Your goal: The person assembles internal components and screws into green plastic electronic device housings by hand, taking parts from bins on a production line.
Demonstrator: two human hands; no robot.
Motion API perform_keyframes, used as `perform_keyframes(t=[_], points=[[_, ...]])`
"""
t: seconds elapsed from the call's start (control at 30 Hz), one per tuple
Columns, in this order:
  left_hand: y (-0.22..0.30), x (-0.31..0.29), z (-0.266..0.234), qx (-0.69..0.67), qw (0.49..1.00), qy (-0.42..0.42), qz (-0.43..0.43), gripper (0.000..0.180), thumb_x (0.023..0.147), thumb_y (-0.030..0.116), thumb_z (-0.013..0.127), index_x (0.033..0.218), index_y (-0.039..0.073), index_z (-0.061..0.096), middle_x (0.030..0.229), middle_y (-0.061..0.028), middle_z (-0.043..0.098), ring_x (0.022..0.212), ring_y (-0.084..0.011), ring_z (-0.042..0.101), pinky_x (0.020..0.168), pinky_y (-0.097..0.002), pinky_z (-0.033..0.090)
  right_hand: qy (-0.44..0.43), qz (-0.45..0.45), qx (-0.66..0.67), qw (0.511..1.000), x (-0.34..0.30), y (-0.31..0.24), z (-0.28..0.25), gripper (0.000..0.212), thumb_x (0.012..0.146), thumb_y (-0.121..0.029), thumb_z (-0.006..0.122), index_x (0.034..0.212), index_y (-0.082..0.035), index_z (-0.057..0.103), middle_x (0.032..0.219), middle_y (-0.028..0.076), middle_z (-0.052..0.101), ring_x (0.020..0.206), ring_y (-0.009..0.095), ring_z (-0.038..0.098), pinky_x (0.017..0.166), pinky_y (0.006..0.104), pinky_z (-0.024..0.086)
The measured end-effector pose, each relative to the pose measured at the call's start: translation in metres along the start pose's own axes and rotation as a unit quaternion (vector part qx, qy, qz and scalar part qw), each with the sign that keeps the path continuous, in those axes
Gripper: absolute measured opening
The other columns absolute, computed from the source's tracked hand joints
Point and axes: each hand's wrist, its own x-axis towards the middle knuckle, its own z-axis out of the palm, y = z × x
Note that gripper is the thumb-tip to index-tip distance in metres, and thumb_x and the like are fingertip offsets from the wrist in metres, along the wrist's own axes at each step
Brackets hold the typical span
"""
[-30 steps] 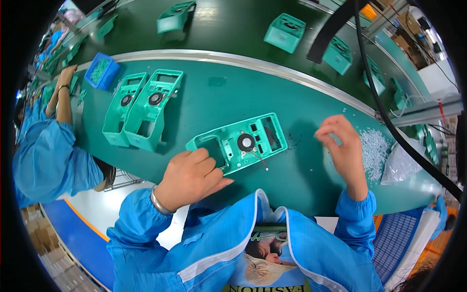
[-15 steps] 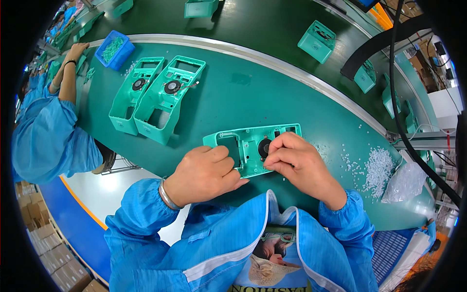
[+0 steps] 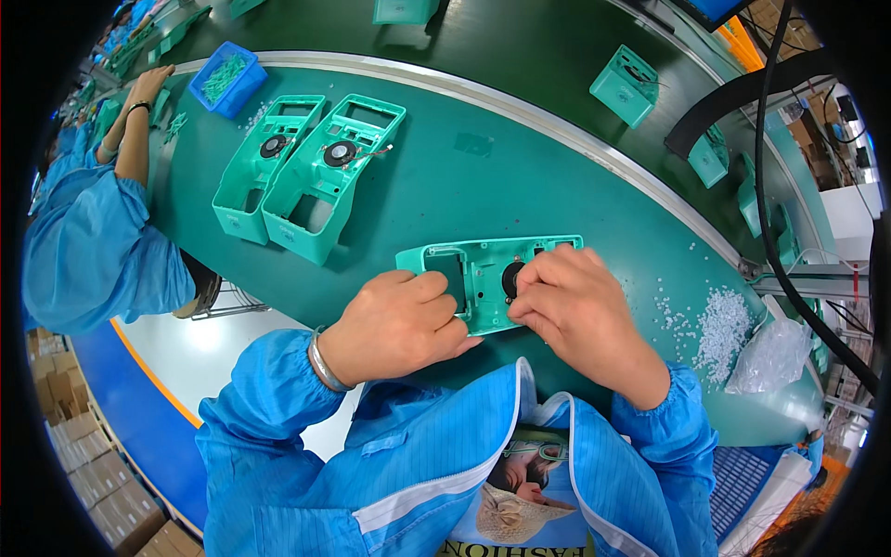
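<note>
A green plastic housing (image 3: 484, 290) lies on the bench in front of me, its hollow side up. My left hand (image 3: 399, 323) is closed on its near left edge, steadying it. A round black speaker (image 3: 511, 278) sits in the housing, partly hidden by my right hand (image 3: 580, 316). The thumb and fingers of that hand are pinched together at the speaker's edge; whatever is between them is too small or hidden to make out. Farther left, two similar green housings (image 3: 243, 221) (image 3: 309, 243) rest side by side, each with a speaker fitted.
A blue bin (image 3: 243, 92) of small green parts stands at the far left. Small white pieces (image 3: 724, 325) are heaped at the right beside a clear plastic bag (image 3: 768, 357). Beyond the metal rail, a conveyor carries more green housings (image 3: 626, 91). A co-worker's arm (image 3: 135, 139) reaches in at left.
The view has shifted slightly, so the bench items sit a little differently in it. Both hands stay at the housing, with my right fingers still pinched by the speaker.
</note>
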Motion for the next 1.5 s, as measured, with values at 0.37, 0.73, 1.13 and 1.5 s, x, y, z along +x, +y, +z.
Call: perform_keyframes(t=[0.37, 0.73, 1.13, 1.5], points=[[-0.003, 0.003, -0.001, -0.005, 1.0, 0.001, 0.004, 0.041, 0.07, 0.028, 0.085, 0.063, 0.015, 0.046, 0.064, 0.0004, 0.042, 0.062, -0.0173, 0.05, 0.047, -0.0335, 0.04, -0.07, 0.047, 0.108, 0.991, 0.013, 0.022, 0.002, 0.008, 0.079, -0.015, 0.08, 0.083, -0.011, 0.074, 0.084, 0.002, 0.067, 0.084, 0.026, 0.062, 0.078, 0.0392, 0.049], [-0.034, 0.036, -0.008, 0.091, 0.995, 0.02, -0.034, 0.032, 0.077, 0.028, 0.082, 0.064, 0.014, 0.057, 0.063, -0.0028, 0.051, 0.065, -0.0234, 0.057, 0.051, -0.0394, 0.046, 0.134, 0.034, 0.013, 0.99, -0.015, -0.013, -0.047, 0.009, 0.083, -0.016, 0.079, 0.089, -0.012, 0.074, 0.087, 0.003, 0.066, 0.083, 0.026, 0.061, 0.073, 0.0402, 0.042], [-0.182, 0.204, 0.092, 0.247, 0.954, 0.035, -0.166, 0.03, 0.096, 0.033, 0.062, 0.081, 0.01, 0.075, 0.084, -0.0108, 0.069, 0.086, -0.0321, 0.068, 0.067, -0.0499, 0.058, 0.147, 0.184, -0.023, 0.972, -0.147, -0.033, -0.047, 0.018, 0.074, -0.011, 0.085, 0.09, -0.008, 0.076, 0.085, 0.007, 0.07, 0.081, 0.029, 0.066, 0.071, 0.0412, 0.051], [-0.318, 0.179, 0.054, 0.216, 0.894, -0.001, -0.394, 0.047, 0.097, 0.046, 0.059, 0.125, 0.009, 0.066, 0.121, -0.0186, 0.069, 0.113, -0.0414, 0.064, 0.093, -0.054, 0.051, 0.292, 0.275, -0.096, 0.911, -0.174, 0.045, -0.058, 0.008, 0.081, -0.007, 0.076, 0.086, -0.006, 0.07, 0.084, 0.009, 0.067, 0.081, 0.032, 0.063, 0.074, 0.043, 0.05]])
